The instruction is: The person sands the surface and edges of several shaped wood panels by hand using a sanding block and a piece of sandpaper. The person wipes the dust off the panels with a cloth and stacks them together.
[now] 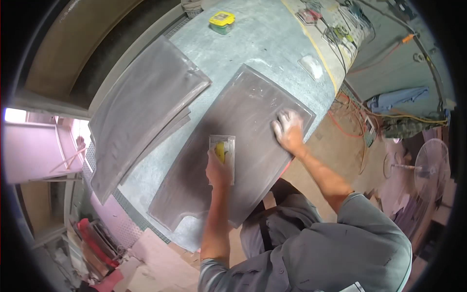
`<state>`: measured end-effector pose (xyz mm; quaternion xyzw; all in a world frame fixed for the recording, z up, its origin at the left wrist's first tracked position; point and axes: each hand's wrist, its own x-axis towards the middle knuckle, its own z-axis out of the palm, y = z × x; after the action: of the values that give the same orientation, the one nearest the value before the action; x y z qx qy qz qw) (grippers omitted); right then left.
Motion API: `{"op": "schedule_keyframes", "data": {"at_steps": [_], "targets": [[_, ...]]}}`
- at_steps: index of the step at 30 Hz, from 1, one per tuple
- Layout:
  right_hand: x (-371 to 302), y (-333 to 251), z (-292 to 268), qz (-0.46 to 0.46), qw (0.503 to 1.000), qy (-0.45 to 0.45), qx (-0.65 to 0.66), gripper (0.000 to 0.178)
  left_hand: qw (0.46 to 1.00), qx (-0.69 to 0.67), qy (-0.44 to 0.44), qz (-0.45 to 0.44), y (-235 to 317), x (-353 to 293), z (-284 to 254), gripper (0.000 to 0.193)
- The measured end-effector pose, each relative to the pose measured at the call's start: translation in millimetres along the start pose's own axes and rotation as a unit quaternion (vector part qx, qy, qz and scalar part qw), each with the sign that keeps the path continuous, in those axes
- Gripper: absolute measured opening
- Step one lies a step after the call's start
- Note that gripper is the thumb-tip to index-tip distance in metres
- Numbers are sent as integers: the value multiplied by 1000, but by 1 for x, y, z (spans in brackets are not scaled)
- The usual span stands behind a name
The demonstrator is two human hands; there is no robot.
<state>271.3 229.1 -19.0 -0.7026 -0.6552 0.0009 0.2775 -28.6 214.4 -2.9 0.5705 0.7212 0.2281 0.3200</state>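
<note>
A long, flat grey-brown panel (248, 131) lies slanted across the worktable in front of me, with dusty streaks and a curved notch at its near end. My left hand (218, 170) is wrapped round the yellow handle of a rectangular hand sanding block (230, 151), whose flat base rests on the panel's left half. Near the far right corner, my right hand (289, 131) presses on the panel's surface, fingers slightly apart and coated in whitish dust; nothing shows in it.
Several similar grey panels (146, 112) are stacked at the left on the pale blue-green tabletop (204, 41). A yellow-lidded tub (222, 22) stands at the far side. Cords and tools (338, 34) lie at the far right. An orange hose (348, 131) crosses the floor near a fan (430, 168).
</note>
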Motion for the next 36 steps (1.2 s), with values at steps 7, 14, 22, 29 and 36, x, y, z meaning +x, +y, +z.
{"op": "schedule_keyframes", "data": {"at_steps": [7,14,22,29,36], "targets": [[10,73,3,94,992,48,-75,45,990,130,39,46,-62,-43,-83,38],[4,79,8,144,987,43,-64,44,977,209,-32,15,-43,9,-68,49],[14,69,9,149,986,61,-41,47,916,252,-26,310,201,265,146,52],[3,99,3,221,964,94,-117,40,918,241,-110,294,82,156,37,31],[0,89,16,221,966,94,-92,41,963,231,-95,105,-101,10,-108,33]]}}
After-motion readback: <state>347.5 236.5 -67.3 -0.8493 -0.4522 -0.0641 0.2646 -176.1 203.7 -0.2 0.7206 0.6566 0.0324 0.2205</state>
